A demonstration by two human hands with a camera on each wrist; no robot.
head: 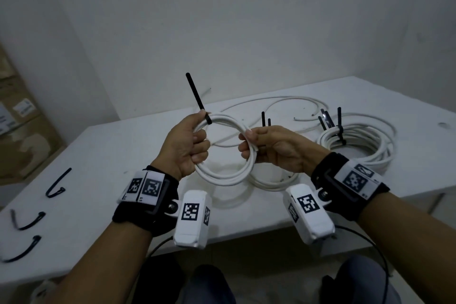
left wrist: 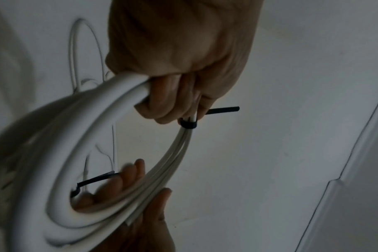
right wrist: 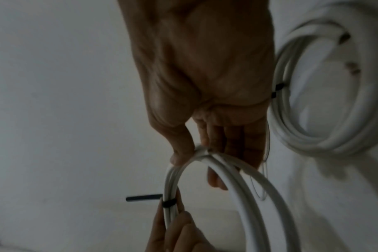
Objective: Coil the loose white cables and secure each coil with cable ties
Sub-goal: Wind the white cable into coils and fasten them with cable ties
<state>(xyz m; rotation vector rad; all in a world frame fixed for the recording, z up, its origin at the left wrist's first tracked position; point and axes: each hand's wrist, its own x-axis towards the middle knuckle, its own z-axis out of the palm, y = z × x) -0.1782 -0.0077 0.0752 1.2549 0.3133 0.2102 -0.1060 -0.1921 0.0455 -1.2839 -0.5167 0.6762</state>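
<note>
I hold a small coil of white cable (head: 222, 177) up over the white table (head: 98, 155) with both hands. My left hand (head: 195, 140) grips its left side. Just above that grip a black cable tie (head: 209, 119) is cinched round the strands, its long tail pointing up. My right hand (head: 249, 145) pinches the coil's right side, thumb over the strands. The left wrist view shows the left hand (left wrist: 173, 102), the tie (left wrist: 188, 125) and the coil (left wrist: 86, 136). The right wrist view shows the right hand (right wrist: 205, 145) on the coil (right wrist: 237, 187), with the tie (right wrist: 168, 202) below.
A larger tied coil (head: 357, 145) with several black tie tails lies at the right. Loose white cable (head: 271, 100) curves across the back of the table. Three spare black ties (head: 58, 182) lie at the left. Two tie tails (head: 263, 118) stand behind my right hand. Cardboard boxes (head: 19, 131) stand far left.
</note>
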